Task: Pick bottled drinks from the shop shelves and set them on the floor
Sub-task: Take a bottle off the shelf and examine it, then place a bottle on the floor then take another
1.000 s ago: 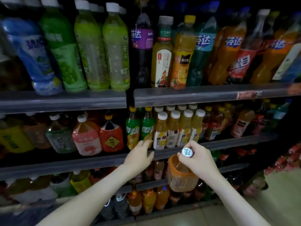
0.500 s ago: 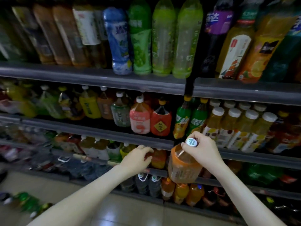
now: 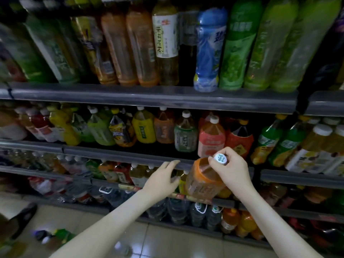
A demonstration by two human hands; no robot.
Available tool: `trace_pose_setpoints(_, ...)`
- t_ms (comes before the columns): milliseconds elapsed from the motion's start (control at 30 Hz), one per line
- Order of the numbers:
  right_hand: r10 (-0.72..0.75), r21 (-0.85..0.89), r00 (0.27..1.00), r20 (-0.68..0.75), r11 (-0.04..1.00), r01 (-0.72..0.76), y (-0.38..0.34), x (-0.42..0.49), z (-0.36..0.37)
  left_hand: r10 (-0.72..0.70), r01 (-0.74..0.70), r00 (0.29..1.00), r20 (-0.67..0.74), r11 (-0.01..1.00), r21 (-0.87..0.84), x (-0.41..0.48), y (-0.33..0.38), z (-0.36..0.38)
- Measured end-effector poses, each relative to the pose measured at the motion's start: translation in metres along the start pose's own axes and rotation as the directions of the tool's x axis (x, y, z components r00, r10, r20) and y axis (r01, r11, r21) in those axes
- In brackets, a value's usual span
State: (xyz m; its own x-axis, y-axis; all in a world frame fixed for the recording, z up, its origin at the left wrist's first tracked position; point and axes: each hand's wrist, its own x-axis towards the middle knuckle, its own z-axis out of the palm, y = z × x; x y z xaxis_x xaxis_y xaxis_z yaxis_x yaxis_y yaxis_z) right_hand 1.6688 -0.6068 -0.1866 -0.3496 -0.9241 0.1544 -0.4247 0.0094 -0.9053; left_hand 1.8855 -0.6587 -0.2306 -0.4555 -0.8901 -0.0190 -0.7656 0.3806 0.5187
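orange bottle (image 3: 202, 181): carried leftward along the shelf edge (image 3: 121, 155), now hanging below the pink-label bottle (image 3: 211, 144), clear of the floor (image 3: 167, 237).
right hand (image 3: 232, 168): grip clamped round its white cap (image 3: 220, 158).
left hand (image 3: 162, 180): grip apart, fingers at that edge.

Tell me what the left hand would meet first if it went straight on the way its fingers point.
Probably the grey shelf edge just ahead of the left hand; the hand looks close to it, though depth is unclear.
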Motion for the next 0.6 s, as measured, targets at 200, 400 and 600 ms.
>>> trace_pose_setpoints(200, -0.197, 0.036, 0.979, -0.058, 0.979, 0.199, -0.033, 0.009, 0.028, 0.085, -0.084, 0.996, -0.019, 0.996, 0.033, 0.006, 0.008, -0.013)
trace_pose_setpoints(400, -0.27, 0.04, 0.951, -0.152, 0.959, 0.279, -0.05, 0.027, 0.083, -0.091, 0.049, 0.978, -0.186, 0.974, -0.22, 0.006, -0.012, -0.014)
trace_pose_setpoints(600, -0.244, 0.063, 0.948, -0.203, 0.963, 0.262, -0.053, 0.055, 0.141, -0.129, 0.123, 0.951, -0.28, 0.992, -0.038, 0.054, -0.056, -0.033)
